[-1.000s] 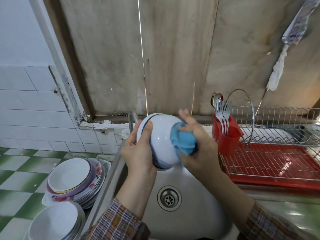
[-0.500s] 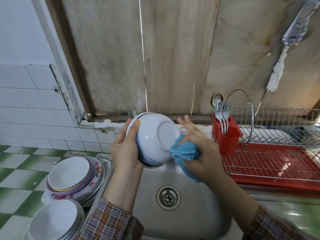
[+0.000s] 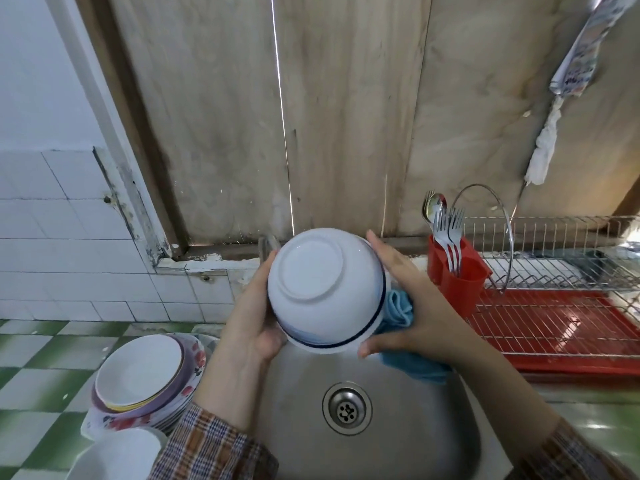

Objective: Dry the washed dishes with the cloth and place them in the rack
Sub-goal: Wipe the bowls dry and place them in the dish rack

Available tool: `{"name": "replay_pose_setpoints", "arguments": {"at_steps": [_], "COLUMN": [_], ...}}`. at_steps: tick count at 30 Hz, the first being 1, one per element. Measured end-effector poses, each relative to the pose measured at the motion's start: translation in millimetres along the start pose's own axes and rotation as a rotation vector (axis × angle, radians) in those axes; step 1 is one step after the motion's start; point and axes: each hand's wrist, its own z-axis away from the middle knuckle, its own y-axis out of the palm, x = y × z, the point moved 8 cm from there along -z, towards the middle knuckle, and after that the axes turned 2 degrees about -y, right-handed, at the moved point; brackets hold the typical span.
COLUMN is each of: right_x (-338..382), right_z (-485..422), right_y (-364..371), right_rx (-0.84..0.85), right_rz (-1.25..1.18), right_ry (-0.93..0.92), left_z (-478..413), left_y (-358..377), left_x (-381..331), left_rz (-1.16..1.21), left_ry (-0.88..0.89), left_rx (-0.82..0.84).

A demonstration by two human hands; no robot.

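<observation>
— Steel sink (image 3: 415, 427) underneath, wood boards behind. Where's the bowl (image 3: 322, 285)?
— Above the sink, foot turned toward me. My left hand (image 3: 249, 327) grips its left side. My right hand (image 3: 422, 317) clasps the right side, thumb at the rim, with the cloth (image 3: 401, 308) bunched between palm and bowl.
— And the rack (image 3: 554, 327)?
— To my right, apart from the bowl. Plates (image 3: 138, 375) are stacked on my left.

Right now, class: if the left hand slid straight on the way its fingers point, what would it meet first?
Probably the metal tap just beyond the left hand; depth is unclear.
</observation>
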Motion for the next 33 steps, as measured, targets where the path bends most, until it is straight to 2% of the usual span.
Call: {"name": "replay_pose_setpoints", "arguments": {"at_steps": [4, 10, 15, 20, 28, 33], "right_x": [14.8, 2.8, -14.4, -24.4, -35.1, -48.8], "right_z": [0.0, 14.6, 47.1, 95.6, 195.7, 266.1], "right_y": [1.1, -13.9, -38.0, -75.5, -151.0, -192.7], "right_rx": [-0.066, -0.332, -0.485, -0.419, -0.279, -0.316], "right_rz": [-0.015, -0.190, -0.269, -0.024, 0.212, 0.344], "right_ry": [-0.015, 0.231, 0.349, 0.444, 0.491, 0.566], "left_z": [-0.5, 0.7, -3.6, 4.7, 25.8, 45.1], "left_y": [3.9, 29.1, 53.2, 94.4, 196.1, 266.7], "left_x": [-2.4, 8.8, 28.1, 63.7, 131.4, 187.2], "left_rz": [-0.053, -0.208, -0.595, -0.726, -0.936, -1.031], "left_ry": [0.057, 0.091, 0.238, 0.335, 0.550, 0.686], "left_rx": [0.045, 0.229, 0.322, 0.413, 0.604, 0.748]}}
